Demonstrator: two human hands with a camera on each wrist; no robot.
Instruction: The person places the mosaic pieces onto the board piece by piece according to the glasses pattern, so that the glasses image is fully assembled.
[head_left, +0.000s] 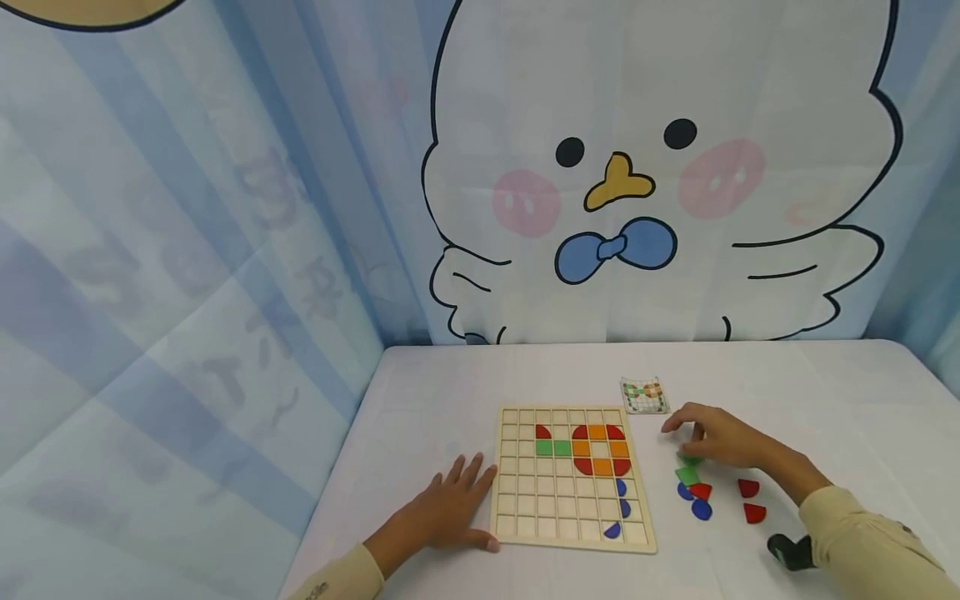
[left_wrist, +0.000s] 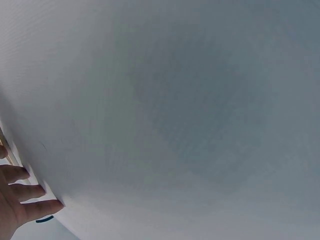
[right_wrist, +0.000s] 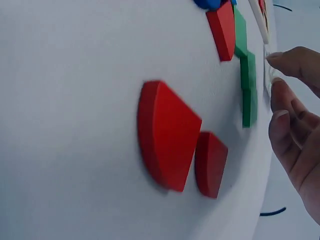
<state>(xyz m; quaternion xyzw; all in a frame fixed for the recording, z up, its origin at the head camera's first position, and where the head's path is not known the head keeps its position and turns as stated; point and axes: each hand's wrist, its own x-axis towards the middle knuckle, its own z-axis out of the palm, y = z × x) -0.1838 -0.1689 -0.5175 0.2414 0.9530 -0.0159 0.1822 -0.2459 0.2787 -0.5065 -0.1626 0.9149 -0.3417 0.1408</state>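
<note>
Green pieces [head_left: 687,476] on the desk [head_left: 442,375] near red pieces [head_left: 754,513] and blue pieces [head_left: 702,510], just by the right hand's grip [head_left: 723,435], seemingly empty with fingertips narrowly parted, then leftward a gridded board [head_left: 543,507], and at its left edge the left hand's grip [head_left: 453,504], fingers spread wide.

Pale blue curtain [head_left: 187,292] left; white table [head_left: 442,383]; behind it, white cartoon figure [head_left: 630,92], blue bow tie [head_left: 612,247].
</note>
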